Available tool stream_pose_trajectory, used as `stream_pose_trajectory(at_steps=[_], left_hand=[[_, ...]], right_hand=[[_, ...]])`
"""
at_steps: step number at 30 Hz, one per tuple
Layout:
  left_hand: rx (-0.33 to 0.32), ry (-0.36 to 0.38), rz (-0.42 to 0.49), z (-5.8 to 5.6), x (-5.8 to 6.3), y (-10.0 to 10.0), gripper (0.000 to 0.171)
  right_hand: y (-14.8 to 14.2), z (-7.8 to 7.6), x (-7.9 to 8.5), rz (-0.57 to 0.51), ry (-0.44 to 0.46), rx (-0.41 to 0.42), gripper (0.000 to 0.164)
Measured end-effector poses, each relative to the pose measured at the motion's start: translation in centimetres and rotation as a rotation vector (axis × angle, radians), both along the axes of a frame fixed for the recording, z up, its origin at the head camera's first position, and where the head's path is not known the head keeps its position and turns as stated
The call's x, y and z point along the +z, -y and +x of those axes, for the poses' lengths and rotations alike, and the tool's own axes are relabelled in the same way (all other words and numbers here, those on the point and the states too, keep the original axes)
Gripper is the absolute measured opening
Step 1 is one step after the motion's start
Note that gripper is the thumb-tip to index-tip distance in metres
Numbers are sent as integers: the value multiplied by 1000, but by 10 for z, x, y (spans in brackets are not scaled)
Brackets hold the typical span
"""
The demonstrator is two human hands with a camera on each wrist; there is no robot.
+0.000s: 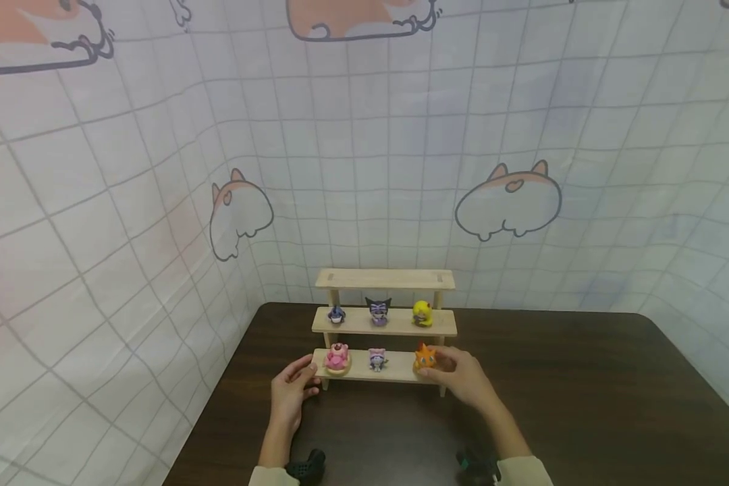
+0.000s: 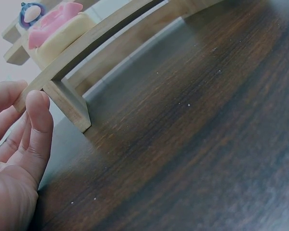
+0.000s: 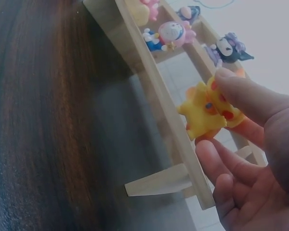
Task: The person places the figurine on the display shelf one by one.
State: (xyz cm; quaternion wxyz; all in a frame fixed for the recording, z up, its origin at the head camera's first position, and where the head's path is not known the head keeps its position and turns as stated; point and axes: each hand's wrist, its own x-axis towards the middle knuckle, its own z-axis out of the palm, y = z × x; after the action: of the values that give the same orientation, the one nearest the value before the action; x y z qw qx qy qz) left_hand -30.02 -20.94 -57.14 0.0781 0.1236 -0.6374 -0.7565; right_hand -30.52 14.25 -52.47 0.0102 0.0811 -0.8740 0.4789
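Note:
A three-tier wooden display stand [image 1: 384,322] holds small figurines. My right hand [image 1: 466,378] pinches an orange-yellow figurine [image 3: 202,113] between thumb and fingers, at the right end of the lowest shelf. My left hand [image 1: 290,393] grips the left end of that shelf, with the thumb and fingertips at the board's corner [image 2: 36,84]. Beside the left hand, a pink figurine [image 1: 337,358] sits on a pale round base. A small grey-and-pink figurine [image 1: 377,360] stands mid-shelf, between the two hands.
On the middle shelf stand a dark blue figurine [image 1: 337,314], a black-and-purple figurine [image 1: 379,312] and a yellow figurine [image 1: 422,314]. The stand rests on a dark wooden table [image 1: 559,385]. Behind it hangs a white gridded cloth [image 1: 389,189] printed with cartoon dogs.

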Motion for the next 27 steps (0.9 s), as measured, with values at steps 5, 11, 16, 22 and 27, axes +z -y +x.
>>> stream_pose_trajectory(at_steps=[5,11,16,22,27], left_hand=[[-4,-18,-7,-2,-3,1,41],[-6,-23,-10,-4,-1,-2,42],[-10,-2,-17,-2,-1,-3,42],[3,-8,-22,-4,-1,0,41],[44,-2,-43,-2,3,4,41]], right_hand=[[-4,-2,-1,-6,22,25,62],[-17,-6,1,-35,29,110,63],[-33,-3,7,-76,36,215,61],[-52,0,16,-65,16,205,51],[-69,4,18,-66,-7,155,49]])
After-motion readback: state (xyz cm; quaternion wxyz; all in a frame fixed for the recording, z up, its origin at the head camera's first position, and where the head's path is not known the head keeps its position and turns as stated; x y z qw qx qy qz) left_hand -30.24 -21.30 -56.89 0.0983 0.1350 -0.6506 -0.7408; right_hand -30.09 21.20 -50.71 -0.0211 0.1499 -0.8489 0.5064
